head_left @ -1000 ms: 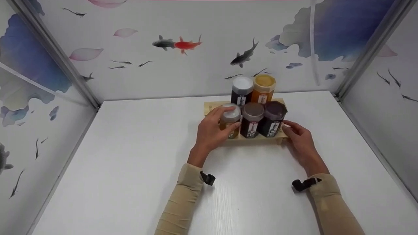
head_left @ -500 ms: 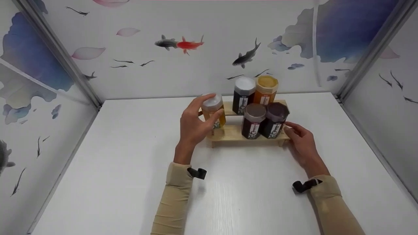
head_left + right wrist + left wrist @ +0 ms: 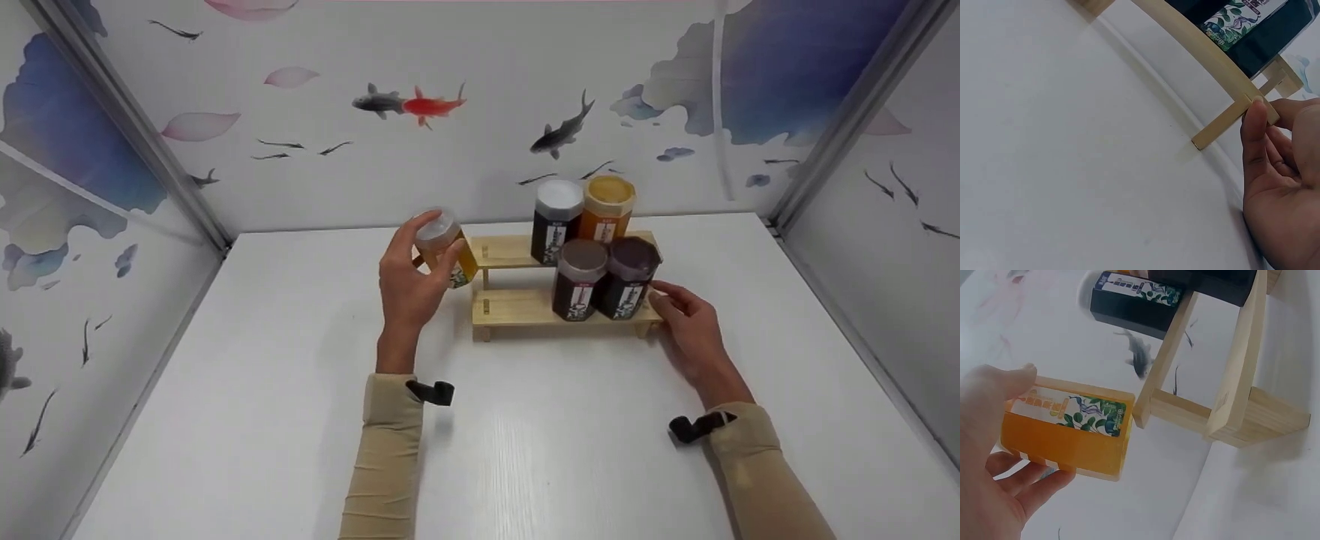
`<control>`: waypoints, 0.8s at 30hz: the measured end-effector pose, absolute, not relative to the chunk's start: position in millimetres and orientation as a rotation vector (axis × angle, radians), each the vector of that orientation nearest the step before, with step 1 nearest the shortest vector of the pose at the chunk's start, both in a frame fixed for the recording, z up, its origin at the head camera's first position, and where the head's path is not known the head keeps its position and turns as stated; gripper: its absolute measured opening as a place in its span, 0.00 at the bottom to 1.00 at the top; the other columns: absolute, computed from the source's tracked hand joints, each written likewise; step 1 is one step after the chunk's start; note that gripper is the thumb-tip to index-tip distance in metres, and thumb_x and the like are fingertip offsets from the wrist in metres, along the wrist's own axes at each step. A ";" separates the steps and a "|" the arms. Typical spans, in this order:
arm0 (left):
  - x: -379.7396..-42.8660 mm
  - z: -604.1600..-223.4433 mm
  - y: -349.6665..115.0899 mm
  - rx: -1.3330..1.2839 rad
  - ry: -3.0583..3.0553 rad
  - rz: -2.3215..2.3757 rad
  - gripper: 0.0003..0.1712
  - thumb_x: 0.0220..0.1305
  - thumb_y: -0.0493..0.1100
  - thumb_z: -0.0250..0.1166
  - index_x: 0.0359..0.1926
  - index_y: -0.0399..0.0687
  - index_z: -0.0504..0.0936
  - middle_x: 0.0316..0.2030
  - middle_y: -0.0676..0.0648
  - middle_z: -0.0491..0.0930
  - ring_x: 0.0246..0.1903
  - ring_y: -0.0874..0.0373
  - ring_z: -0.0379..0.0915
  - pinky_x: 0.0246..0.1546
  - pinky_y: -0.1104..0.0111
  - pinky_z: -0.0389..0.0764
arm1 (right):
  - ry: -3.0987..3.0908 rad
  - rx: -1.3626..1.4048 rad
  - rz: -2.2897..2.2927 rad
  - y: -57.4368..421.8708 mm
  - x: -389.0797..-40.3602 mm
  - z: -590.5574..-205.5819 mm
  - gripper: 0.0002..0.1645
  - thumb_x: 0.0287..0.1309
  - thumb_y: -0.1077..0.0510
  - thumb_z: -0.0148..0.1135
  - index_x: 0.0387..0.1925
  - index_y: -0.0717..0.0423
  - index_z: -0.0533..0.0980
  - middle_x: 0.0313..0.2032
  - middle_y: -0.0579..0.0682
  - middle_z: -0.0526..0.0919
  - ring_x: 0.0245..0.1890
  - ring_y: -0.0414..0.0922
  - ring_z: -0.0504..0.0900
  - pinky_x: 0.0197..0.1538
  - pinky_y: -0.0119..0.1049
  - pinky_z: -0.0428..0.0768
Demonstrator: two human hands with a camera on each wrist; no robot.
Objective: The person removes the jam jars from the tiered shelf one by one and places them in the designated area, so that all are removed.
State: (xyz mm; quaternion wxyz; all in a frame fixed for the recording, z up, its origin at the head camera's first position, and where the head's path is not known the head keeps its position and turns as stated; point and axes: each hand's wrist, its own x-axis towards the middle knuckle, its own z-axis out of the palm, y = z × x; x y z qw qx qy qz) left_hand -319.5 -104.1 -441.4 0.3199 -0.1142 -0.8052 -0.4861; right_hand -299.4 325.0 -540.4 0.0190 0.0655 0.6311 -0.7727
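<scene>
My left hand (image 3: 411, 289) grips a jar of amber honey (image 3: 1067, 439) with a pale lid, thumb on one side and fingers round the other. The jar tilts a little and is off the two-tier wooden rack (image 3: 517, 307), left of its end. With thumb and fingers my right hand (image 3: 688, 330) pinches the right end of the rack's lower shelf, by the front leg (image 3: 1221, 124). On that shelf stand a brown-lidded dark jar (image 3: 579, 281) and a purple-lidded jar (image 3: 630, 279). The upper shelf bears a white-lidded dark jar (image 3: 556, 221) and a yellow-lidded orange jar (image 3: 609, 206).
The rack stands on a white table (image 3: 510, 435) near its back edge. White panels printed with fish and petals enclose it, the back wall (image 3: 480, 165) rising close behind the rack. Metal posts (image 3: 142, 127) mark the corners.
My left hand has lifted the amber jar from the left of the lower shelf and carried it leftward, past the rack's end. My right hand has stayed at the shelf's right end.
</scene>
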 end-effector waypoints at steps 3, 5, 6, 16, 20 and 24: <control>-322.2 -445.2 -108.7 -0.244 -2.107 -1.309 0.31 0.70 0.56 0.75 0.70 0.59 0.80 0.66 0.50 0.82 0.65 0.54 0.79 0.55 0.51 0.90 | 1.980 0.190 -2.391 325.2 -300.7 -540.6 0.32 0.74 0.49 0.70 0.72 0.56 0.75 0.56 0.47 0.79 0.51 0.36 0.84 0.51 0.26 0.86; -323.3 -447.1 -110.6 -0.209 -2.123 -1.302 0.31 0.70 0.55 0.76 0.70 0.60 0.80 0.66 0.50 0.81 0.66 0.54 0.78 0.57 0.50 0.89 | 1.992 0.188 -2.382 325.4 -301.4 -541.1 0.32 0.74 0.49 0.69 0.72 0.56 0.75 0.56 0.46 0.80 0.51 0.35 0.84 0.51 0.25 0.86; -323.8 -448.4 -111.2 -0.193 -2.135 -1.297 0.31 0.70 0.54 0.76 0.70 0.61 0.80 0.67 0.50 0.81 0.66 0.53 0.78 0.58 0.50 0.89 | 1.999 0.191 -2.378 325.5 -301.5 -541.4 0.31 0.74 0.49 0.69 0.72 0.56 0.75 0.55 0.46 0.81 0.51 0.35 0.84 0.51 0.25 0.86; -340.4 -492.0 -111.3 -0.172 -2.250 -1.392 0.30 0.67 0.40 0.78 0.67 0.55 0.80 0.69 0.47 0.79 0.69 0.51 0.76 0.68 0.54 0.83 | 2.015 0.224 -2.327 326.4 -300.7 -541.1 0.33 0.74 0.47 0.69 0.73 0.53 0.73 0.55 0.47 0.78 0.51 0.35 0.82 0.52 0.25 0.85; -344.6 -504.7 -106.7 -0.147 -2.295 -1.439 0.35 0.68 0.39 0.77 0.72 0.50 0.74 0.71 0.43 0.77 0.72 0.48 0.74 0.73 0.53 0.78 | 2.004 0.226 -2.336 326.6 -300.7 -541.1 0.32 0.75 0.47 0.69 0.73 0.53 0.74 0.56 0.47 0.79 0.51 0.36 0.83 0.52 0.26 0.86; -345.4 -507.3 -101.8 -0.118 -2.299 -1.496 0.40 0.69 0.39 0.76 0.76 0.46 0.67 0.74 0.38 0.70 0.76 0.44 0.68 0.77 0.49 0.73 | 1.956 0.226 -2.369 326.6 -300.1 -541.5 0.31 0.75 0.49 0.68 0.73 0.53 0.73 0.56 0.47 0.79 0.52 0.37 0.84 0.53 0.27 0.87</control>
